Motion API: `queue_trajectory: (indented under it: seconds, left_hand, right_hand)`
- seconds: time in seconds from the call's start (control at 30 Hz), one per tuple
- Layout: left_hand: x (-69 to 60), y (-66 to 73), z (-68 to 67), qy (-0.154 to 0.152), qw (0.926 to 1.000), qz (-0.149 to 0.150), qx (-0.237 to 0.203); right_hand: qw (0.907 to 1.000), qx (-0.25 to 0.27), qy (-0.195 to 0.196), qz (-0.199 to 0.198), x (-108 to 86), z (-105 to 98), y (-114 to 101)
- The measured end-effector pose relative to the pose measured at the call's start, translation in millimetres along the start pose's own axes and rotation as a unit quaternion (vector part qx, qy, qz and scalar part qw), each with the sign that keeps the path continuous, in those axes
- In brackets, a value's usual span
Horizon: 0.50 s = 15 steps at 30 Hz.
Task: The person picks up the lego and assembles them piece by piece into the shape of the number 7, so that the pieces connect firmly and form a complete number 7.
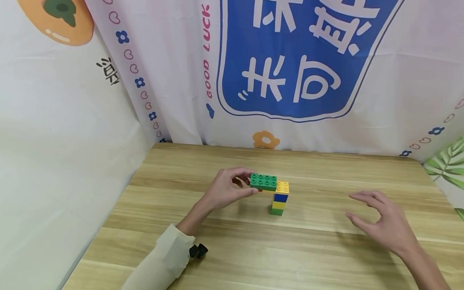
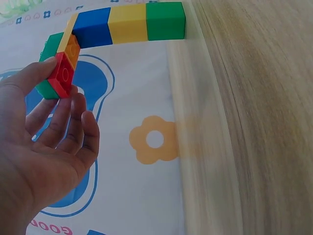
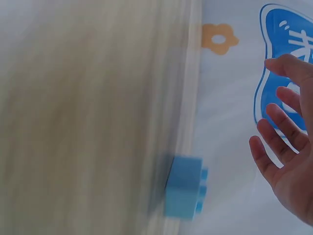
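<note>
A stack of toy building bricks stands on the table: a small green brick [image 1: 276, 212] lowest, then a yellow brick [image 1: 279, 205], a blue brick [image 1: 280, 198] and a wider yellow brick [image 1: 282, 187] that juts out to the left. Across the jutting part lies a long green brick [image 1: 263, 181], and a red brick [image 2: 63, 76] sits beneath its left end. My left hand [image 1: 230, 187] pinches that left end, thumb against the red and green bricks. Well to the right, my right hand [image 1: 390, 221] hovers with fingers apart, holding nothing.
The wooden table [image 1: 308, 254] meets a printed cloth [image 1: 190, 130] at its back edge. A light blue brick [image 3: 185, 188] rests on wood in the right wrist view, blurred; I cannot make it out in the head view.
</note>
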<state>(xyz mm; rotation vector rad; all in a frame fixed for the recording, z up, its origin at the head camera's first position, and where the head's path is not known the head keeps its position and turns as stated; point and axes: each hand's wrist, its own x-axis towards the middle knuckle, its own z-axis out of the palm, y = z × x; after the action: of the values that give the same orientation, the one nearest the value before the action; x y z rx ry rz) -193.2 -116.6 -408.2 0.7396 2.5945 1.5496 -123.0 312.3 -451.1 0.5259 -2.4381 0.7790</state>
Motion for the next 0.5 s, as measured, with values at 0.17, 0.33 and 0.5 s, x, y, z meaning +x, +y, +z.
queue_trajectory:
  seconds: [0.17,0.33,0.5]
  left_hand:
    - [0.1,0.3,0.3,0.001,1.0,0.002,0.0]
    - [-0.8,1.2,0.1,0.0,1.0,0.0,0.003]
    - [-0.6,0.9,0.8,0.002,1.0,0.002,0.003]
  right_hand:
    - [0.9998,-0.002,-0.012,0.018,-11.3,-9.4,12.8]
    - [0.9993,-0.005,-0.023,0.031,-20.8,-17.5,23.4]
    - [0.9981,-0.007,-0.04,0.046,-27.1,-24.5,33.2]
